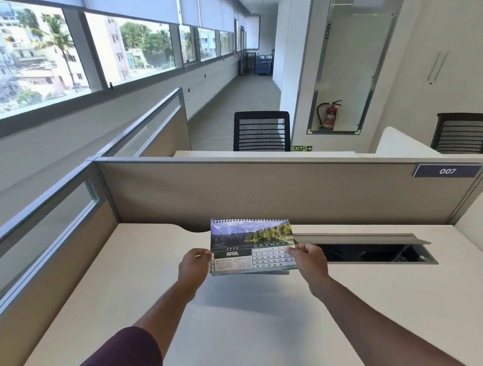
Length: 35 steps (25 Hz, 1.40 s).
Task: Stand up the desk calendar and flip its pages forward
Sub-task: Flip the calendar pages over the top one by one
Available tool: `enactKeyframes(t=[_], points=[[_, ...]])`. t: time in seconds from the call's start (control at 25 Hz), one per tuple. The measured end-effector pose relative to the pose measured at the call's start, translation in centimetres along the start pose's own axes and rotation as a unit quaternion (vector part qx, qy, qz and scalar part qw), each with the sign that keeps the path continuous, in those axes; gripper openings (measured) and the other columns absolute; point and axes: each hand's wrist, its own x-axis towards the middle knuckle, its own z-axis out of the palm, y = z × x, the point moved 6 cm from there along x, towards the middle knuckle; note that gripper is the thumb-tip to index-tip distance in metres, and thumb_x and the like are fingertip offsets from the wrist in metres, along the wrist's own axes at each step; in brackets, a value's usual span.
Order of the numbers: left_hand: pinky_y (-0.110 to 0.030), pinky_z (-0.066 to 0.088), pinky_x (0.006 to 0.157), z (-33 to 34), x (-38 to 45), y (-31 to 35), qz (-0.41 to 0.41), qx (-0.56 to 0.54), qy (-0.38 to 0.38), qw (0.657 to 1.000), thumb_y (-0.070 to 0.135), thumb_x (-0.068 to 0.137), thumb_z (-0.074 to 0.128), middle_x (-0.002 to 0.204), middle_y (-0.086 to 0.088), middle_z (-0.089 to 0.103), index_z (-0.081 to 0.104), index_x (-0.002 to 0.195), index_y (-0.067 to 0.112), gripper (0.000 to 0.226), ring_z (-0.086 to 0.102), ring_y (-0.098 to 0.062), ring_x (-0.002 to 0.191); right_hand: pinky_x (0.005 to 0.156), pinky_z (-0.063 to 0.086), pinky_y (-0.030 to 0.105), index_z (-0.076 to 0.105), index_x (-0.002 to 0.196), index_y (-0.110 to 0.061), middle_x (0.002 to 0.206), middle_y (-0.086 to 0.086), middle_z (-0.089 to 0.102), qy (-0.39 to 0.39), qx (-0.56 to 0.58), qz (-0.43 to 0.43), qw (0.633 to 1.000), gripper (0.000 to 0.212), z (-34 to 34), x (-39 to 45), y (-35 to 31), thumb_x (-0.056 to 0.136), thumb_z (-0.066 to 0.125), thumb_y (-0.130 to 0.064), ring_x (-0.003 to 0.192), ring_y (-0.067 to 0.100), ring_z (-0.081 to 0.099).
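Note:
A spiral-bound desk calendar is held in the air above the white desk, its face tilted toward me. The page shows a mountain lake photo over an APRIL date grid, with the wire binding along the top edge. My left hand pinches the calendar's lower left edge. My right hand pinches its lower right edge. Several page edges fan out below the front page. A shadow of the calendar falls on the desk beneath it.
An open cable tray hatch is set into the desk just right of the calendar. Beige cubicle partitions wall in the back and left side, with a "007" label. Black mesh chairs stand beyond the partition.

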Motion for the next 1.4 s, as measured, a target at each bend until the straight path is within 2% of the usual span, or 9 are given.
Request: enactKeyframes(t=[0.16, 0.4, 0.52, 0.68, 0.8, 0.92, 1.16, 1.28, 1.4], points=[[-0.041, 0.054, 0.085, 0.5, 0.1, -0.1, -0.013, -0.041, -0.046, 0.998, 0.043, 0.100, 0.047, 0.106, -0.015, 0.072, 0.063, 0.096, 0.014, 0.033, 0.067, -0.030, 0.093, 0.069, 0.043, 0.036, 0.068, 0.079, -0.011, 0.075, 0.008, 0.064, -0.042, 0.137, 0.018, 0.990, 0.020, 0.0, -0.1, -1.7, 0.085, 0.076, -0.028, 0.069, 0.022, 0.053], [-0.041, 0.053, 0.092, -0.1, 0.6, 3.1, -0.012, -0.215, -0.097, 0.972, 0.066, 0.096, 0.030, 0.098, 0.000, 0.080, 0.070, 0.106, 0.020, 0.062, 0.075, -0.022, 0.094, 0.066, 0.055, 0.031, 0.069, 0.101, -0.014, 0.096, 0.009, 0.082, -0.102, 0.301, 0.012, 0.948, 0.042, 0.3, -0.7, -5.2, 0.099, 0.054, -0.053, 0.078, 0.022, 0.074], [-0.044, 0.046, 0.099, -0.5, 0.5, 5.6, 0.053, -0.198, -0.127, 0.970, 0.074, 0.092, 0.018, 0.122, 0.013, 0.072, 0.067, 0.121, 0.038, 0.067, 0.064, -0.021, 0.114, 0.075, 0.052, 0.029, 0.075, 0.117, -0.014, 0.114, -0.002, 0.080, -0.122, 0.270, -0.058, 0.953, 0.058, 0.3, -0.4, -6.8, 0.103, 0.039, -0.057, 0.082, 0.018, 0.074], [-0.050, 0.028, 0.109, 0.6, 0.5, 7.6, 0.129, -0.099, -0.167, 0.973, 0.079, 0.086, 0.017, 0.134, 0.027, 0.049, 0.045, 0.137, 0.056, 0.063, 0.042, -0.013, 0.131, 0.084, 0.055, 0.027, 0.074, 0.124, -0.015, 0.125, -0.006, 0.075, -0.091, 0.192, -0.116, 0.970, 0.049, 0.9, 0.8, -7.7, 0.107, 0.039, -0.045, 0.083, 0.020, 0.068], [-0.044, 0.025, 0.111, 1.6, 0.8, 7.9, 0.141, -0.058, -0.193, 0.969, 0.079, 0.087, 0.020, 0.143, 0.028, 0.041, 0.038, 0.128, 0.071, 0.046, 0.040, -0.006, 0.129, 0.103, 0.049, 0.034, 0.072, 0.131, -0.024, 0.137, -0.008, 0.068, -0.087, 0.080, -0.150, 0.982, 0.040, 1.6, 1.7, -7.3, 0.106, 0.042, -0.035, 0.112, 0.014, 0.064], [-0.048, 0.018, 0.123, 1.9, 2.4, 6.4, 0.126, -0.032, -0.159, 0.979, 0.069, 0.095, 0.019, 0.161, 0.012, 0.029, 0.026, 0.151, 0.049, 0.059, 0.028, -0.015, 0.146, 0.107, 0.048, 0.035, 0.066, 0.138, -0.029, 0.130, -0.006, 0.072, -0.086, -0.035, -0.175, 0.980, 0.042, 2.3, 2.5, -5.8, 0.101, 0.046, -0.032, 0.121, 0.015, 0.063], [-0.041, 0.017, 0.121, 2.0, 2.8, 5.8, 0.144, -0.088, -0.148, 0.975, 0.047, 0.104, 0.020, 0.163, 0.010, 0.026, 0.020, 0.156, 0.034, 0.054, 0.021, -0.012, 0.150, 0.119, 0.036, 0.043, 0.059, 0.144, -0.021, 0.154, -0.007, 0.053, -0.071, -0.117, -0.261, 0.956, 0.046, 3.2, 2.8, -4.5, 0.101, 0.048, -0.013, 0.140, 0.020, 0.046], [-0.052, 0.020, 0.121, 1.8, 2.7, 4.5, 0.117, -0.161, -0.118, 0.973, 0.045, 0.105, 0.024, 0.166, 0.011, 0.017, 0.015, 0.157, 0.037, 0.053, 0.022, -0.015, 0.149, 0.100, 0.050, 0.031, 0.060, 0.137, -0.020, 0.143, -0.006, 0.057, 0.012, -0.052, -0.252, 0.966, 0.044, 2.2, 2.4, -3.6, 0.095, 0.051, -0.009, 0.121, 0.014, 0.059], [-0.050, 0.027, 0.120, 2.2, 3.1, 1.7, 0.037, -0.143, -0.073, 0.986, 0.036, 0.106, 0.031, 0.161, -0.002, 0.032, 0.035, 0.151, 0.023, 0.047, 0.032, -0.023, 0.145, 0.083, 0.047, 0.030, 0.062, 0.123, -0.018, 0.129, 0.001, 0.059, 0.043, -0.058, -0.149, 0.986, 0.034, 2.1, 2.8, -1.1, 0.089, 0.057, -0.012, 0.101, 0.016, 0.062]])
